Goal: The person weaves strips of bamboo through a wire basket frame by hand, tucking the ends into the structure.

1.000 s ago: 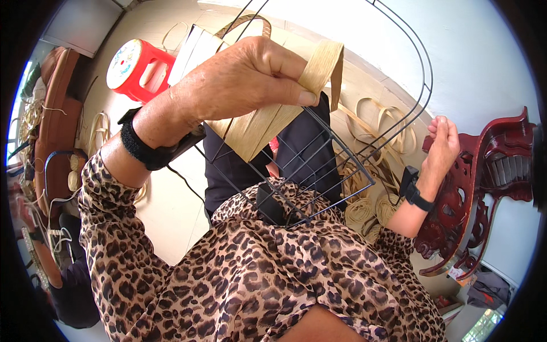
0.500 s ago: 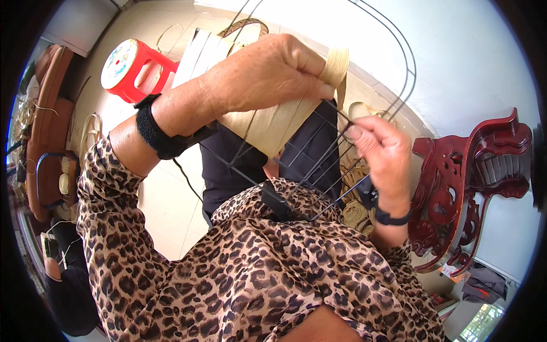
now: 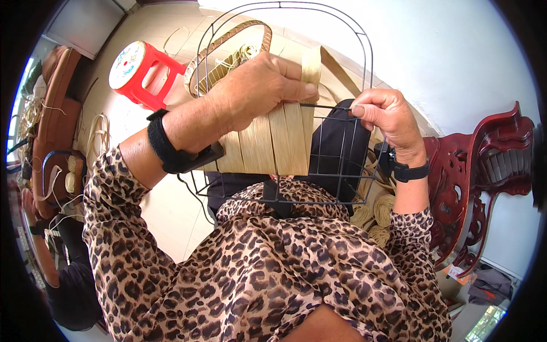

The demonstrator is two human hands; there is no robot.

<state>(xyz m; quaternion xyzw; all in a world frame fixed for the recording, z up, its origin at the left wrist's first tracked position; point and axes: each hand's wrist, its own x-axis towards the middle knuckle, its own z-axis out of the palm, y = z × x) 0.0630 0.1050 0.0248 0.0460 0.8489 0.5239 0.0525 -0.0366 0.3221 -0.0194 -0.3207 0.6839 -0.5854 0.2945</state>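
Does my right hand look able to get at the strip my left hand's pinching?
Probably yes: the strip slants from the left hand toward the right hand, though that hand would likely have to release the wire frame first.

The person's left hand pinches a flat tan strip at a rail of a black wire frame, beside similar bands covering part of it. The right hand grips the frame farther right. A red stool stands on the floor, left of an arched handle.

Strips on wire frame, w/ stool L, chair R.
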